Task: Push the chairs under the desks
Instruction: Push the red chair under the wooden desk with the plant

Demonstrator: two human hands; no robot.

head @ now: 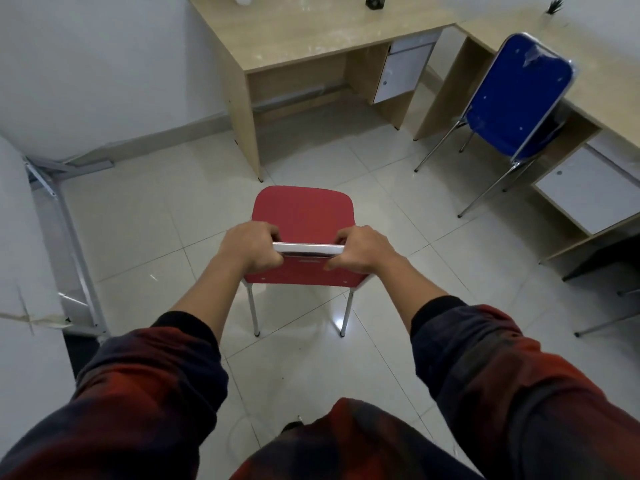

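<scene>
We are in a plain office or study room. Two matching light-wood desks (322,32) (588,84) stand at the top and the right of the frame, meeting at the upper right corner, each with a white-fronted cabinet (401,72) (588,195) beneath. A blue chair (516,98) with chrome legs sits partly under the right desk, and a red chair (303,216) stands on the pale floor tiles (145,220) at centre. White walls (104,64) with a grey skirting fill the upper left. A small plant (554,6) stands on the desk at the top right.
</scene>
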